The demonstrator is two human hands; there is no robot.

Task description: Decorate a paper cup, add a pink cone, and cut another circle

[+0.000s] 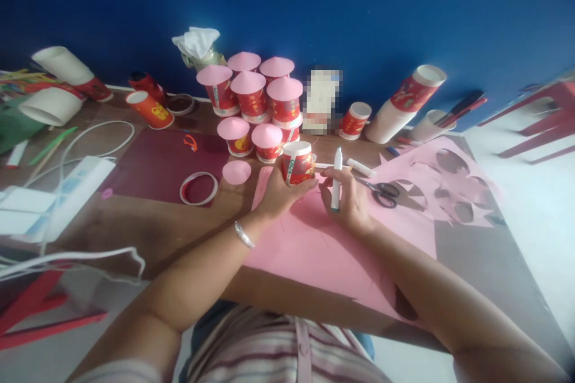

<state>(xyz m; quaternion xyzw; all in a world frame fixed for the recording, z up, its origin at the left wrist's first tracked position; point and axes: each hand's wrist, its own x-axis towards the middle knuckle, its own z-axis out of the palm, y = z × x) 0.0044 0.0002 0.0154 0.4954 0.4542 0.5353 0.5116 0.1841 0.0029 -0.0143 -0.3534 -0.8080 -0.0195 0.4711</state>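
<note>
A red paper cup (pixel 298 166) with a white band at one end is gripped in my left hand (pixel 281 192), above a sheet of pink paper (pixel 309 257). My right hand (pixel 353 200) is closed around a white marker pen (pixel 336 182), which stands upright with its greenish tip pointing up, just right of the cup. Beyond my left hand stand several red cups (pixel 254 105) topped with pink paper cones (pixel 248 81). A pink paper disc (pixel 236 172) lies left of the held cup. Scissors (pixel 384 191) lie on the pink paper beyond my right hand.
Pink paper with cut-out holes (pixel 442 170) covers the table's right side. At the back right are stacked paper cups (pixel 408 99) and a pen holder (pixel 432 127). A tape roll (pixel 198 188) lies on a dark red sheet (pixel 153 161). White cables (pixel 99 254) and a white box (pixel 67 197) lie left.
</note>
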